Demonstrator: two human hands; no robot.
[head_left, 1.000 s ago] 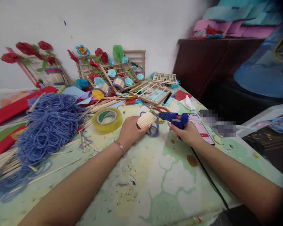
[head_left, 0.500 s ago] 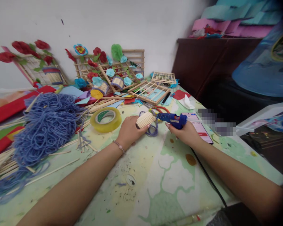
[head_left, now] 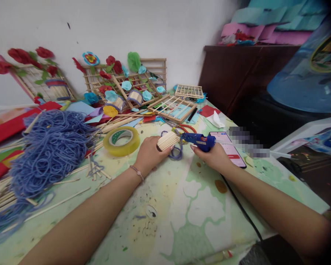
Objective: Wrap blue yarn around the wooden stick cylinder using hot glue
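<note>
My left hand (head_left: 151, 154) is closed round a small cylinder of wooden sticks (head_left: 168, 141), its row of pale sticks facing up. In my right hand (head_left: 213, 156) is a blue glue gun (head_left: 200, 140), gripped by its handle. The gun's nozzle points left and is at the right end of the stick cylinder; whether it touches cannot be told. A strand of blue yarn (head_left: 177, 153) loops on the table beside and under the cylinder. Scissors with red handles (head_left: 188, 127) lie just behind, partly hidden by the gun.
A roll of yellow tape (head_left: 121, 147) and a heap of blue yarn (head_left: 52, 147) lie left. Behind are stick frames (head_left: 173, 108) with paper flowers. A phone (head_left: 238, 158) lies by my right wrist, and a black cord (head_left: 242, 206) runs to the front edge.
The whole view has shifted slightly, with things sitting a little further left. Both hands keep their grips, and the glue gun stays at the cylinder's right end.
</note>
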